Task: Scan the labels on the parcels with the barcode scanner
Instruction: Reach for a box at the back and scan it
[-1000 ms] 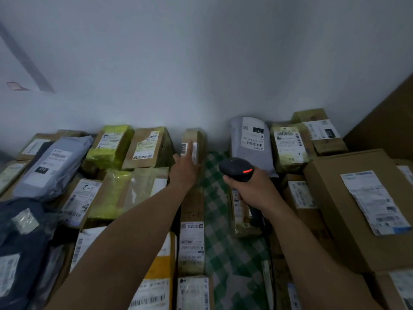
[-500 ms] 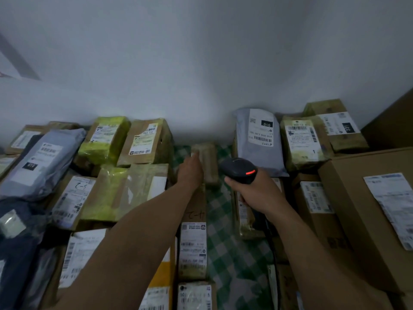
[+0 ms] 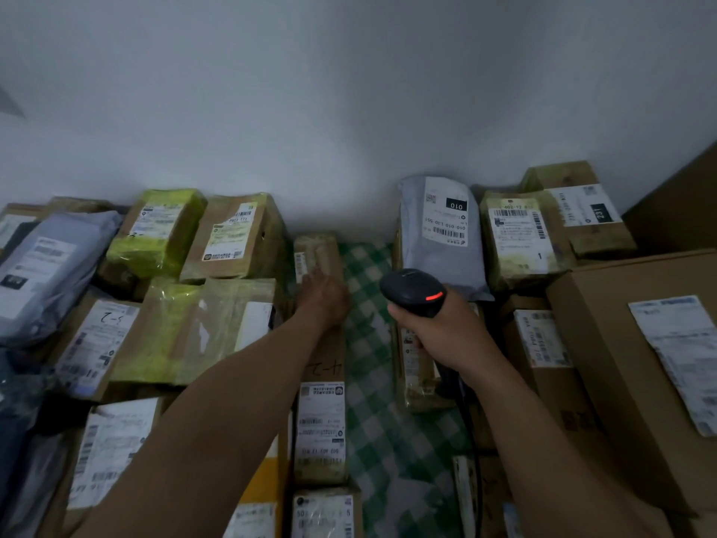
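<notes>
My right hand [image 3: 446, 332] grips a black barcode scanner [image 3: 413, 291] with a red light on its head, held above the green checked cloth [image 3: 372, 382]. My left hand [image 3: 324, 300] rests on the near end of a small narrow brown parcel [image 3: 320, 252] that lies flat by the wall, a strip of label showing on its left side. Its fingertips are blurred. In front of it lies a long brown parcel [image 3: 322, 421] marked "4-2" with a white label. A grey mailer bag [image 3: 442, 238] with a "010" label leans at the right of the scanner.
Labelled parcels crowd both sides: yellow-taped boxes [image 3: 159, 231] and a grey bag [image 3: 50, 269] at left, brown boxes [image 3: 520, 234] and a large carton [image 3: 640, 343] at right. A white wall [image 3: 349, 110] closes the back. The scanner's cable [image 3: 471, 440] hangs down near my right wrist.
The small narrow parcel, held upright with its label up a second ago, now lies flat by the wall under my left hand. The scanner has shifted slightly right. The view tilted.
</notes>
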The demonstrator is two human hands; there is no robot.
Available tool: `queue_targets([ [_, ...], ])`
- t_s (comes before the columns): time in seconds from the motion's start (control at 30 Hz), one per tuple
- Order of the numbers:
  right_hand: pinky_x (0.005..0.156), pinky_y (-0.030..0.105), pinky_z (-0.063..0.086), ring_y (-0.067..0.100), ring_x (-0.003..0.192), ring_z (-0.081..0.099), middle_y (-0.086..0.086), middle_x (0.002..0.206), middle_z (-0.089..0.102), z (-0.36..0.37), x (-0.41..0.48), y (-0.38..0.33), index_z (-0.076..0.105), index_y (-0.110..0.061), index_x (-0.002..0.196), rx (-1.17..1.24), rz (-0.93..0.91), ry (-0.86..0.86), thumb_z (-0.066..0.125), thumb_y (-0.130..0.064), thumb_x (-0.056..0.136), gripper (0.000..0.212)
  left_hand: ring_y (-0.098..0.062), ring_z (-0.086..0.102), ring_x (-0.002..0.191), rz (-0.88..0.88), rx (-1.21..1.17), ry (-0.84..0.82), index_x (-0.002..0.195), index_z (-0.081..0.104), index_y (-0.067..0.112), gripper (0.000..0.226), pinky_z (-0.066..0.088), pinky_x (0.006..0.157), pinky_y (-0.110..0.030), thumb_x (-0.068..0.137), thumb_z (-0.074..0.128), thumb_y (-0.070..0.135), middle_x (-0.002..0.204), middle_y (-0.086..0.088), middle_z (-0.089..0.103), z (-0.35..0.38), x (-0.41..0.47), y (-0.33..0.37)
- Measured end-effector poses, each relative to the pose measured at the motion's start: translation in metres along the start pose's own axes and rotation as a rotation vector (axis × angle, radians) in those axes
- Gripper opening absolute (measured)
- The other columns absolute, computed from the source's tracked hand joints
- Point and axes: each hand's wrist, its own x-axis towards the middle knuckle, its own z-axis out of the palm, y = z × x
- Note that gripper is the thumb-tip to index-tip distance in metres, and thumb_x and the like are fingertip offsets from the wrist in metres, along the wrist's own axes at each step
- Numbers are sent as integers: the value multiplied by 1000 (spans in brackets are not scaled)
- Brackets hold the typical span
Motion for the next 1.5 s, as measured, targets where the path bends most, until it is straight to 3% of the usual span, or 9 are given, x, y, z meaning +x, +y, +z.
queue_targets([
  [0.2, 91, 40, 59, 8, 97, 69, -14, 104, 73, -5, -4, 2, 68, -37, 123, 17, 26, 23, 82, -45, 85, 41, -48, -1, 155, 27, -3, -61, 162, 7, 1, 67, 6, 125, -56, 112, 31, 39, 168, -27, -8, -9, -7, 3],
  [0.37, 87, 37, 60, 6, 96, 69, -14, 102, 75, -11, -8, 3, 70, -39, 117, 44, 21, 34, 81, -41, 86, 33, -45, 25, 149, 182, 27, 1, 147, 47, 7, 50, 18, 124, -52, 113, 26, 38, 161, -26, 27, -10, -19, 13],
  [0.47, 84, 34, 58, 8, 97, 68, -13, 104, 74, -9, -11, 7, 70, -37, 121, 30, 31, 31, 81, -40, 86, 37, -43, 35, 141, 199, -23, -23, 148, 44, 13, 44, 28, 119, -52, 111, 31, 33, 149, -22, 44, -3, -13, 13],
  [0.77, 62, 18, 51, 4, 82, 68, -9, 96, 75, -10, -11, 8, 71, -34, 117, 41, 56, 21, 81, -37, 88, 31, -53, 12, 151, 61, -37, -50, 161, 20, 17, 52, 11, 121, -69, 110, 24, 28, 162, -28, 25, 6, -2, 4],
  [0.93, 57, 12, 49, 0, 73, 67, -10, 90, 74, -11, -16, 8, 71, -30, 118, 59, 62, 32, 82, -33, 87, 33, -57, 9, 150, -17, -43, -86, 147, 41, 11, 45, 12, 121, -70, 110, 24, 31, 160, -34, 23, -3, -11, 4],
  [1.1, 73, 26, 49, 3, 78, 63, -13, 88, 72, -20, -19, 5, 72, -31, 117, 110, 44, 98, 82, -33, 88, 31, -24, 61, 94, 115, -779, 322, 105, 65, 11, 34, 53, 94, -45, 112, 37, 29, 102, -10, 65, -25, -42, 36],
  [1.2, 72, 30, 51, 11, 84, 66, -7, 95, 74, -26, -19, 4, 70, -31, 119, 135, 40, 168, 82, -37, 86, 35, -19, 65, 107, 47, -1224, 133, 132, 62, 15, 54, 56, 97, -43, 103, 47, 58, 123, -5, 67, -44, -58, 75],
  [1.33, 71, 35, 52, 16, 85, 67, -3, 99, 74, -34, -21, 9, 67, -34, 121, 144, 59, 231, 82, -47, 81, 44, -21, 67, 112, 40, -1295, 27, 140, 56, 15, 70, 58, 98, -45, 85, 79, 52, 130, -1, 65, -47, -64, 99],
  [1.5, 79, 41, 59, 22, 92, 70, 1, 107, 75, -42, -33, 11, 67, -32, 122, 126, 82, 248, 84, -49, 76, 52, -26, 69, 103, -57, -1388, 105, 107, 70, 15, 18, 59, 95, -47, 93, 75, 25, 112, -8, 72, -49, -69, 101],
])
